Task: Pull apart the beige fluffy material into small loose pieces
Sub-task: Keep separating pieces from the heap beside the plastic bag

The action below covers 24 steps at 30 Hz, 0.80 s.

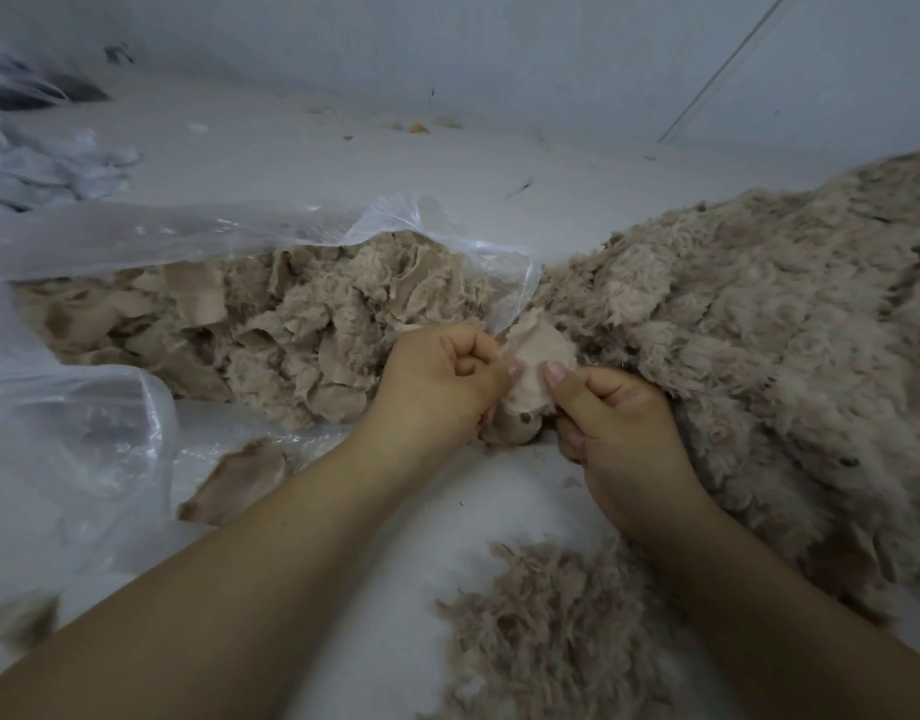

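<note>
A small beige fluffy piece (pixel 538 356) is held between both hands at the centre of the view. My left hand (pixel 442 381) pinches its left edge with curled fingers. My right hand (pixel 619 428) grips its right side, thumb pressed on top. To the right spreads a large heap of beige fluffy material (pixel 759 345). On the left, a pile of torn beige pieces (pixel 271 330) lies inside an open clear plastic bag (pixel 198 231). A smaller tuft of fluffy material (pixel 551 631) lies near my right forearm.
Everything rests on a white surface (pixel 447 158). A loose beige scrap (pixel 240 480) lies on the plastic at lower left. Crumpled white material (pixel 47 163) sits at the far left, and a pale wall (pixel 499 39) rises behind.
</note>
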Available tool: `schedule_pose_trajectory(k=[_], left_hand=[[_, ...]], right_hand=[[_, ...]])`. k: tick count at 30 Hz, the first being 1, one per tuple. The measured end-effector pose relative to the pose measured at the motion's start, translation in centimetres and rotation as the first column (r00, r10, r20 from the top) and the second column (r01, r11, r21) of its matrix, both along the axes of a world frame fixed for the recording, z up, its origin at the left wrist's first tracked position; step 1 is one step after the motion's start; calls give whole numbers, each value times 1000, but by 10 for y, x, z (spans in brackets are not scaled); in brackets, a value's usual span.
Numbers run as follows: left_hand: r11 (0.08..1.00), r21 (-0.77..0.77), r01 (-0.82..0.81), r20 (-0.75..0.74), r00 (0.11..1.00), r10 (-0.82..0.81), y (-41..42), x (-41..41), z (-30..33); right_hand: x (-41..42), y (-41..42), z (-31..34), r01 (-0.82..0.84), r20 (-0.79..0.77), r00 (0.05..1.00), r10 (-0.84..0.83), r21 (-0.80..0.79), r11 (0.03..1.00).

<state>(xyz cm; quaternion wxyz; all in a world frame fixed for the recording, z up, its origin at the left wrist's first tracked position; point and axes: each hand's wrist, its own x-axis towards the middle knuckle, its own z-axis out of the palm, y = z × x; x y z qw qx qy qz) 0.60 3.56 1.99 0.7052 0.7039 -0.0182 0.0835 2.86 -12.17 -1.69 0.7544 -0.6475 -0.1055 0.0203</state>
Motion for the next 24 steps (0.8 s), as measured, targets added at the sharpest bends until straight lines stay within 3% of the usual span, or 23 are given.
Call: schedule_pose_trajectory(k=[2,4,6,8,10,15,20,24], left_hand=[[984,4,-176,72,982,175,6,3,2],[899,170,-403,224,905,363,19,8,5],[720,388,-575,374,813,447,33,10,10],[519,571,-636,445,771,454,43,10,13],[356,715,-601,444,784,433,49,12,12],[144,899,-413,360,886,291,42,9,10],[87,917,-389,358,899,251,31,8,5],[62,975,-212,188,944,272,35,14,-6]], right_hand=[[-1,0,1,17,-15,1000,-17,14,1000],[-2,0,2,23,-22,1000,-23,26,999],[-3,1,3,17,-27,1000,-16,25,1000],[-4,2,5,18,-38,999,-17,25,1000],[-3,2,5,19,-47,999,-18,27,999],[-2,1,4,18,-47,999,-17,33,999],[-2,1,3,21,-44,999,-19,33,999],[-1,0,1,14,-37,999,-13,19,1000]])
